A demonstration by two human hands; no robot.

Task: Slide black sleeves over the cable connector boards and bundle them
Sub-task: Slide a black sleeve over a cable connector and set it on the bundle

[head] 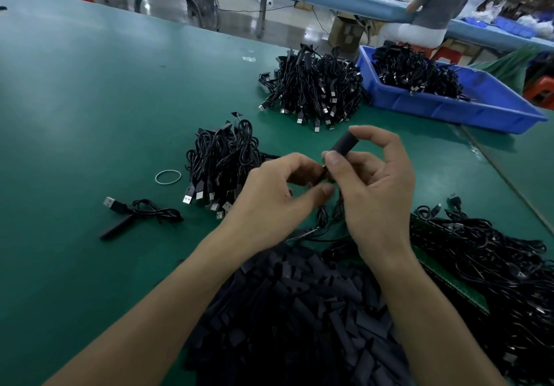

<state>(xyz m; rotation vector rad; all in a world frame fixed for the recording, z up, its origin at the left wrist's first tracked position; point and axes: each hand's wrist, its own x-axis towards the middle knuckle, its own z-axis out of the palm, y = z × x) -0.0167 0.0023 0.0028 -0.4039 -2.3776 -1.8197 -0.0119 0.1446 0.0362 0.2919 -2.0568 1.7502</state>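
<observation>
My right hand (374, 184) pinches a black sleeve (344, 144) between thumb and fingers, tilted up to the right above the table. My left hand (269, 196) grips a cable's connector board (322, 175) at the sleeve's lower end; the board is mostly hidden by my fingers. That cable (323, 217) hangs down between my hands. A heap of loose black sleeves (299, 310) lies just in front of me. Unsleeved cables (485, 265) are piled at the right.
A bundle of cables (221, 160) sits left of my hands, with a rubber band (168, 177) and a single sleeved cable (135, 214) further left. A bigger cable pile (314, 86) and a blue bin (449, 107) of cables stand behind. A person sits at the far bench.
</observation>
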